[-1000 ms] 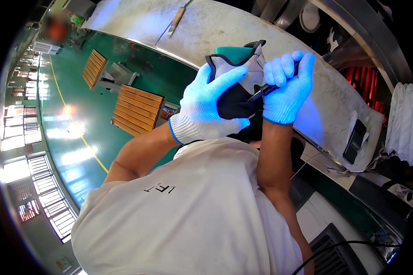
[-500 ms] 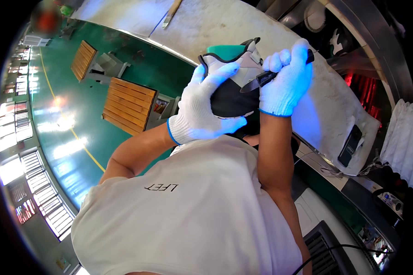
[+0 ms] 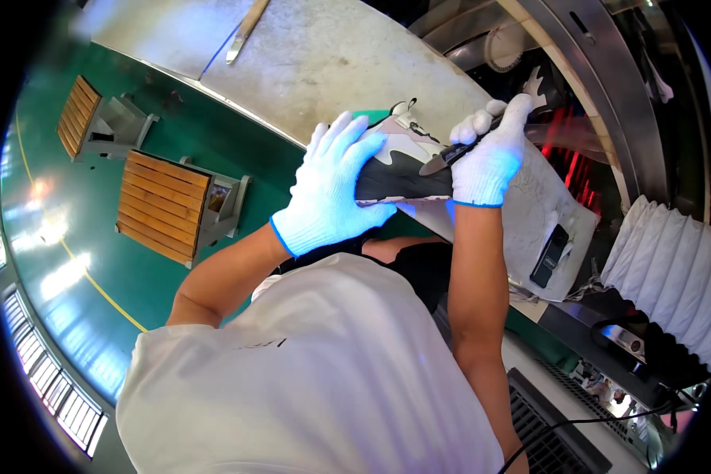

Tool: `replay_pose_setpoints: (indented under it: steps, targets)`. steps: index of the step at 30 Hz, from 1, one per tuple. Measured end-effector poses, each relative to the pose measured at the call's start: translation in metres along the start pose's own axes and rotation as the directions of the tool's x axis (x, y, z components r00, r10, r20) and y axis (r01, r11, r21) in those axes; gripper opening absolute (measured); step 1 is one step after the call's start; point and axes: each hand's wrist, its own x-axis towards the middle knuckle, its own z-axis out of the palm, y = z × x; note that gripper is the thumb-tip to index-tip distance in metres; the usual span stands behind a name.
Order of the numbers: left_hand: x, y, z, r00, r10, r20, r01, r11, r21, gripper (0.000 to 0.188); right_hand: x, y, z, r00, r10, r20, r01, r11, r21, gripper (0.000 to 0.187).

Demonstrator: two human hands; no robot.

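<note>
A black, white and grey shoe upper with a bit of green at its collar is held before my chest. My left hand, in a white knit glove with blue cuff, grips its heel side, thumb below and fingers over the top. In my gloved right hand is a knife with a dark handle; its short blade points left and lies against or just over the shoe's side. I cannot tell whether the blade touches it. The palm hides part of the handle.
A pale worktable runs behind the shoe, with a wooden-handled flat tool at its far left. A black phone lies at right, near a white ribbed hose. Wooden-slatted carts stand on the green floor. Red light glows inside the machine.
The shoe has turned, so more of its side faces up and less green shows. My left hand has shifted along it with fingers more upright. The whole view has swung right.
</note>
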Motion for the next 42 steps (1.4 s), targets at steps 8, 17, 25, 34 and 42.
replay_pose_setpoints:
  steps: [8, 17, 25, 34, 42]
  targets:
    - [0.000, -0.014, 0.012, 0.996, 0.015, -0.084, -0.021, 0.997, -0.076, 0.091, -0.010, 0.009, 0.000, 0.958, 0.061, 0.279, -0.063, 0.998, -0.002, 0.061]
    - [0.004, -0.014, 0.008, 0.998, 0.013, -0.061, -0.018, 0.996, -0.088, 0.083, -0.002, 0.012, 0.013, 0.933, 0.217, 0.287, -0.175, 0.971, -0.166, 0.060]
    - [0.023, -0.010, 0.000, 0.927, 0.357, 0.117, -0.357, 0.934, -0.024, 0.054, 0.003, 0.004, -0.012, 0.993, 0.049, 0.108, -0.057, 0.995, 0.077, 0.053]
    - [0.037, -0.004, -0.004, 0.869, 0.451, 0.203, -0.471, 0.880, 0.058, 0.055, -0.015, 0.002, 0.026, 0.993, -0.112, -0.019, 0.104, 0.965, -0.241, 0.032]
    - [0.041, 0.018, -0.023, 0.879, 0.363, 0.310, -0.393, 0.919, 0.038, 0.056, 0.029, -0.039, -0.103, 0.998, -0.002, 0.068, -0.019, 0.953, 0.304, 0.039]
